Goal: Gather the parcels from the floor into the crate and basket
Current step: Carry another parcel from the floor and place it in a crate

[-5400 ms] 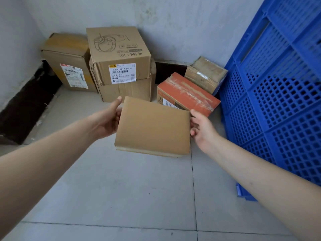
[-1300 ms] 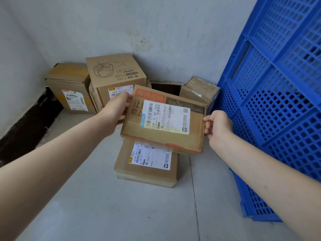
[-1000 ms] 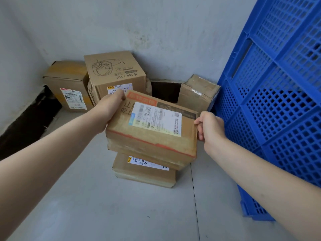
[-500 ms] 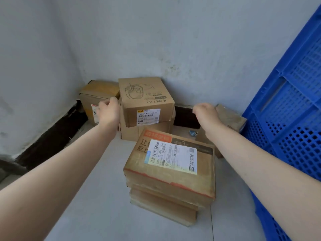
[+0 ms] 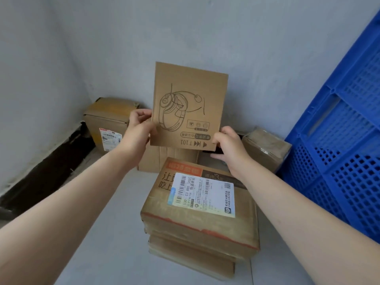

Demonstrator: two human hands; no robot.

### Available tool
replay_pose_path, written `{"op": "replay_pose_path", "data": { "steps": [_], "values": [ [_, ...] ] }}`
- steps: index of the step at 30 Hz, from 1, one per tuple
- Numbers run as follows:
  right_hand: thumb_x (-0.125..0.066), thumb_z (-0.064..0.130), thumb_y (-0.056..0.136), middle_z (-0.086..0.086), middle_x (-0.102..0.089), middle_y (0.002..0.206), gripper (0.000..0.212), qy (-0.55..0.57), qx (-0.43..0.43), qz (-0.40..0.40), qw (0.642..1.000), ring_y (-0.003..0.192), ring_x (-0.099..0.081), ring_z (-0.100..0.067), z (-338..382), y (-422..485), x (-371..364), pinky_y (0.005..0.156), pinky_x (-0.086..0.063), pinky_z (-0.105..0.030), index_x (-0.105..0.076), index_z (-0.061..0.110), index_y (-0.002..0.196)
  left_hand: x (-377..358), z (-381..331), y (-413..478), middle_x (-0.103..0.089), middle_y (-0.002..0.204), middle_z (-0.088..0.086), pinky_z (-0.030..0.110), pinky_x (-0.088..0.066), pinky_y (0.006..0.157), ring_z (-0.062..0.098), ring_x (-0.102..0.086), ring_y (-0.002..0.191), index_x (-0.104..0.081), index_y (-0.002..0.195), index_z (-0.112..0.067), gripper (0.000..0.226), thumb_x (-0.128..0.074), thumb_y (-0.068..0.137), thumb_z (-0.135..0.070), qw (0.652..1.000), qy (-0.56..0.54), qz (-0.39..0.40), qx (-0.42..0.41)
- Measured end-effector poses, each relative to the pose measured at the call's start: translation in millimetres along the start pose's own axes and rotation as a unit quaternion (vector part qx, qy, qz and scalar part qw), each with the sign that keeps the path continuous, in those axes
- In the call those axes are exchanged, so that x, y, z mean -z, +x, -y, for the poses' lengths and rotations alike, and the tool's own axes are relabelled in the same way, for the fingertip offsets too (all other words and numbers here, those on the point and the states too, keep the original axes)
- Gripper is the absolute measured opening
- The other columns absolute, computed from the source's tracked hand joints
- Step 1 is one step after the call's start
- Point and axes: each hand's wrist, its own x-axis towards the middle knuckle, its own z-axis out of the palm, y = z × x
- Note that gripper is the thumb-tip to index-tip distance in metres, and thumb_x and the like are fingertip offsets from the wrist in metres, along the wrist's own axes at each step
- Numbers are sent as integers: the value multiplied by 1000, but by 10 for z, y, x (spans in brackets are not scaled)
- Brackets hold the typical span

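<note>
As both hands (image 5: pixel 137 136) (image 5: pixel 228 150) grip it, the headset box (image 5: pixel 190 103) has risen.

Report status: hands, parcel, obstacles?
Left hand, right hand grip headset-print box, held in air. Stacked parcels below it. Blue crate at right, path looks open.

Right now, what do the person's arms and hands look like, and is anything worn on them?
Nothing is worn. The left forearm and right forearm are bare to the frame edge, with no sleeve in view. The left hand and right hand have no gloves, and no ring, watch, bracelet or marking shows on fingers or wrists.
</note>
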Motion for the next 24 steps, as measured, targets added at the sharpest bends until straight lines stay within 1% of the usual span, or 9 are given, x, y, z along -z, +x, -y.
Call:
{"op": "replay_pose_path", "data": {
  "steps": [3, 5, 8, 12, 13, 16, 18, 21, 24],
  "values": [
    [-45, 13, 83, -6, -65, 110, 6, 47, 37, -24, 998, 108, -60, -23, 62, -105, 163, 100, -48, -54, -46, 19, 84, -159, -136, -17, -59, 93, -2, 28, -36, 70, 13, -50, 82, -48, 92, -19, 32, -30, 81, 5, 998, -67, 6, -11],
    [-46, 17, 82, -1, -66, 107, 9, 50, 72, -38, 995, 107, -60, -19, 102, -177, 262, 101, -46, -54, -50, 22, 87, -244, -184, -45, -63, 99, -4, 29, -43, 77, 11, -58, 91, -51, 98, -16, 19, -36, 87, -15, 998, -54, 27, -4],
    [-46, 14, 95, 9, -68, 107, 24, 55, 135, -64, 987, 104, -62, -11, 230, -298, 383, 100, -49, -48, -58, 29, 110, -339, -265, -115, -63, 110, -2, 39, -53, 88, 17, -64, 103, -53, 127, -23, 49, -41, 89, -52, 999, 21, 46, 4],
    [-57, 22, 96, 2, -67, 117, 33, 109, 217, -110, 964, 106, -66, -14, 521, -423, 571, 85, -58, -36, -54, 23, 128, -399, -520, -243, -64, 105, 17, 34, -55, 82, 15, -73, 83, -36, 146, -19, 85, -21, 86, -78, 985, 138, 106, -4],
    [-60, 24, 95, 3, -66, 116, 35, 119, 228, -126, 958, 104, -65, -11, 586, -450, 610, 83, -59, -34, -52, 25, 129, -416, -593, -292, -64, 103, 18, 34, -55, 80, 15, -74, 80, -29, 150, -22, 86, -20, 86, -79, 982, 148, 118, -12],
    [-64, 28, 93, 9, -65, 109, 34, 126, 238, -147, 952, 98, -66, -6, 715, -510, 646, 78, -58, -30, -52, 26, 124, -462, -750, -465, -60, 93, 8, 35, -55, 83, 21, -75, 78, -7, 149, -47, 68, -28, 90, -73, 977, 159, 135, -50],
    [-64, 30, 92, 6, -68, 109, 31, 118, 233, -135, 956, 99, -67, -10, 729, -521, 616, 73, -54, -29, -56, 20, 120, -453, -774, -535, -62, 93, 5, 34, -56, 84, 20, -75, 79, -2, 148, -49, 68, -35, 92, -67, 970, 182, 148, -59],
    [-63, 28, 93, 5, -69, 112, 24, 93, 213, -85, 969, 102, -67, -12, 653, -484, 496, 73, -52, -29, -58, 20, 115, -376, -757, -535, -65, 100, 3, 32, -59, 77, 19, -73, 84, -16, 147, -42, 65, -46, 92, -60, 982, 133, 128, -36],
    [-61, 20, 94, 9, -67, 113, 19, 57, 162, -30, 985, 108, -64, -11, 481, -420, 304, 87, -54, -35, -57, 26, 112, -262, -676, -422, -58, 109, 1, 29, -58, 74, 15, -66, 91, -35, 134, -32, 48, -50, 93, -52, 992, 110, 54, -7]
  ]
}}
